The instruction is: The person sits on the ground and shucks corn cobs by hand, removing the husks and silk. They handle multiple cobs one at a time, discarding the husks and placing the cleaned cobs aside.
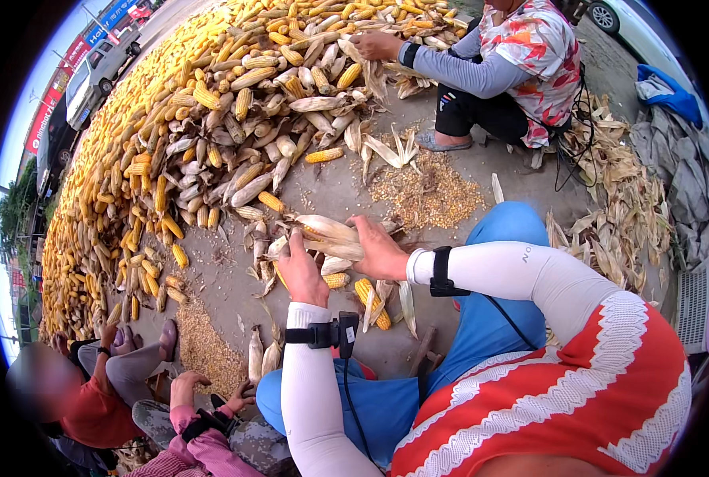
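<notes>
Between my hands, above the concrete ground, is an ear of corn in a pale dry husk point(330, 234), with yellow kernels showing along its upper left side. My left hand point(304, 271) grips its left end, thumb on top. Around its right end close the fingers of my right hand point(381, 247). Just below lie a bare yellow corn cob point(372, 303) with loose husk leaves beside it and another bare cob point(335, 280), partly covered by my left hand. Two husked ears point(255, 355) lie near my left knee.
A large heap of corn ears point(211, 107) fills the upper left. Loose kernels point(429, 194) are scattered ahead, and more kernels point(208, 346) lie at left. One co-worker point(491, 77) squats at upper right; others sit at lower left. Stripped husks point(620, 208) are piled at right.
</notes>
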Available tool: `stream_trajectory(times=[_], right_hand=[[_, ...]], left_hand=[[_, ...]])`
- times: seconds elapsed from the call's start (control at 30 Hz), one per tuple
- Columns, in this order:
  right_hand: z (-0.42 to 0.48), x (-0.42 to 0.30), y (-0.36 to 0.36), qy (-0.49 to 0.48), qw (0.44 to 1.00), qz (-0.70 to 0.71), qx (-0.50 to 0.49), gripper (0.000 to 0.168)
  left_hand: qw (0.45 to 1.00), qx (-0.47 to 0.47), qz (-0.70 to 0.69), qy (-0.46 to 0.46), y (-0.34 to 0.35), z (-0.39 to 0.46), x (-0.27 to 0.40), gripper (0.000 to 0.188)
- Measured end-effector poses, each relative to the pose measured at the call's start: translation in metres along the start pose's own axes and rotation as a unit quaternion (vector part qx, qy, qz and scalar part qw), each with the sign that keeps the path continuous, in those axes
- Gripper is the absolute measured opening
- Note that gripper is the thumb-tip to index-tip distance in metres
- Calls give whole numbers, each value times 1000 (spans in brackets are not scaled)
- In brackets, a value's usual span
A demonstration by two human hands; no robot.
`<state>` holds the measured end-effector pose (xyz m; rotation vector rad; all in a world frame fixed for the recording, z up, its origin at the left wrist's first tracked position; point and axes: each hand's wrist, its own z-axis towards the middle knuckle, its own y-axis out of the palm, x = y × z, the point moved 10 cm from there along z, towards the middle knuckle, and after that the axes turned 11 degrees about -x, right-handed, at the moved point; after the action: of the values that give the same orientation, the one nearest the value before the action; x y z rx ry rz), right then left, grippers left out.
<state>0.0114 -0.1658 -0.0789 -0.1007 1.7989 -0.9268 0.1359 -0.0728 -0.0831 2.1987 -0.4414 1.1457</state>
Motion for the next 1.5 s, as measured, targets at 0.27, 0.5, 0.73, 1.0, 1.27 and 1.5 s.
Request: stream_trajectory(times=[0.27,0.5,0.73,1.0,1.27,1.5], right_hand=[[-1,-6,1,-38,998,-28,27,71],[-3,-1,4,-12,999,-31,12,72],[-7,-7,8,-31,998,-46,4,73],[-6,-3,10,-30,999,-42,8,75],[3,22,29,15,999,20,-46,90],[5,26,39,108,894,420,-113,84]], left_hand=[[997,-12,81,16,-1,8,-6,36],[998,6,63,-12,8,-4,0,33],[995,28,83,49,1,-2,4,30],[994,52,67,64,-22,13,-13,26],[998,38,-3,43,-16,19,-34,22],[997,42,-62,11,-27,23,-53,23]])
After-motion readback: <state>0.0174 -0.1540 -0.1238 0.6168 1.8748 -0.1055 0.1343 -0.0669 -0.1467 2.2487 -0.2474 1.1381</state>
